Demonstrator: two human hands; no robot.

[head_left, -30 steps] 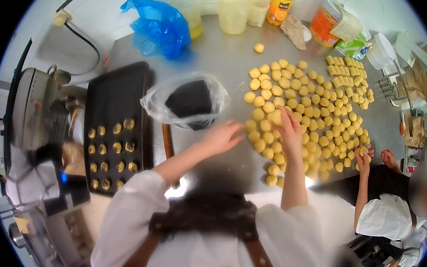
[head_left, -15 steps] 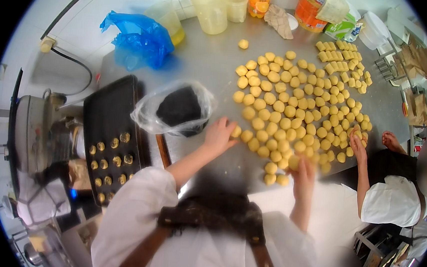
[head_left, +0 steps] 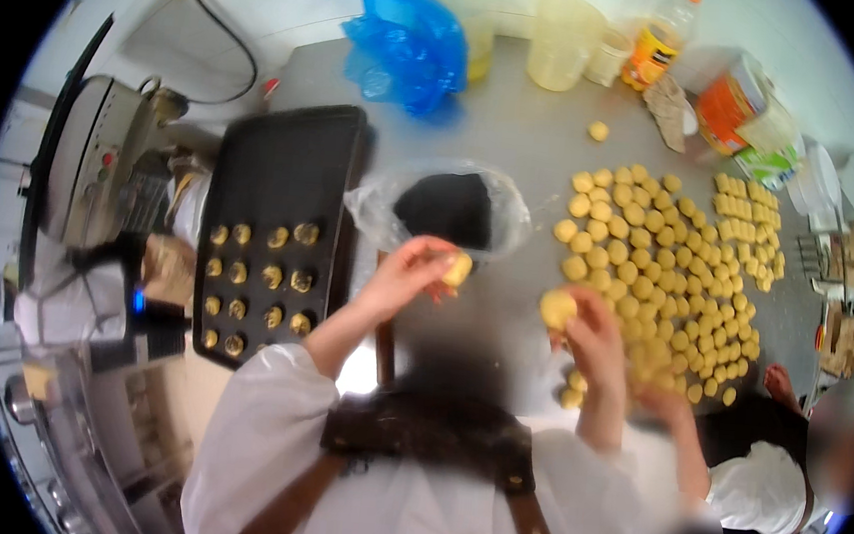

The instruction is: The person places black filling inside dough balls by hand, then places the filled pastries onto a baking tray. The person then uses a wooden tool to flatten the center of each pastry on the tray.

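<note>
My left hand (head_left: 408,274) is closed on a yellow dough ball (head_left: 458,268), just in front of a clear plastic bag (head_left: 514,210) spread open around a dark, fine-looking filling (head_left: 444,208). Another dough ball (head_left: 557,308) is pinched in the fingers of my right hand (head_left: 594,335), raised by the left edge of a large spread of yellow dough balls (head_left: 669,256) on the metal table. To the left lies a black baking tray (head_left: 290,161); rows of small balls with dark tops (head_left: 273,277) fill its near part.
A blue plastic bag (head_left: 409,50), plastic jugs (head_left: 563,42) and an orange drink bottle (head_left: 655,49) stand along the back wall. Short dough pieces (head_left: 747,217) lie at the far right. At right, a co-worker's arm (head_left: 683,428) reaches over the dough balls.
My view has swung left. Both hands have lifted dough balls off the table, and the left one is now nearer the bag. The co-worker's hand has come closer to my right arm.
</note>
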